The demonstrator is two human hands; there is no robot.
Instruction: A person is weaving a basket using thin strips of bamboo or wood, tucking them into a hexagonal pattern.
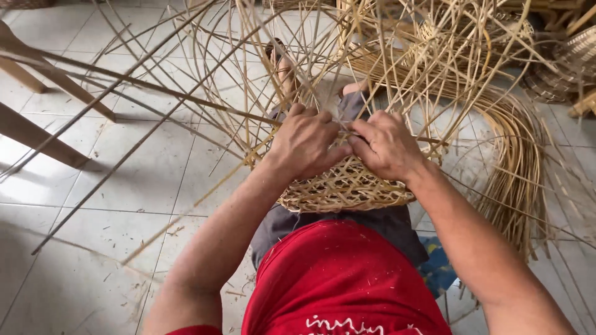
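1. Woven basket base (344, 189): a flat, open-weave disc of pale cane strips. It rests on the person's lap, near the centre of the scene, above the grey shorts (385, 226) and the red shirt (338, 279).
2. Loose strips (248, 74): long, thin canes rise from the edge of the base and fan out far, left and right, crossing one another in wide arcs.
3. Left hand (304, 144): placed on the far left part of the base, knuckles up. The fingers are curled down into the weave and closed around strips at the rim. The thumb points right, toward the other hand.
4. Right hand (385, 146): placed on the far right part of the base, just beside the left hand. The fingers are bent and pinch a strip at the point where the two hands meet. The fingertips of both hands touch or nearly touch there; which, cannot be told.
5. Bundle of cane strips (515, 174): lies on the floor at the right, curving down toward the near side.
6. Tiled floor (124, 186): pale tiles, scattered with small shavings.
7. Wooden legs (37, 133): angled pieces at the far left.
8. Finished woven baskets (571, 62): stacked at the far right corner.
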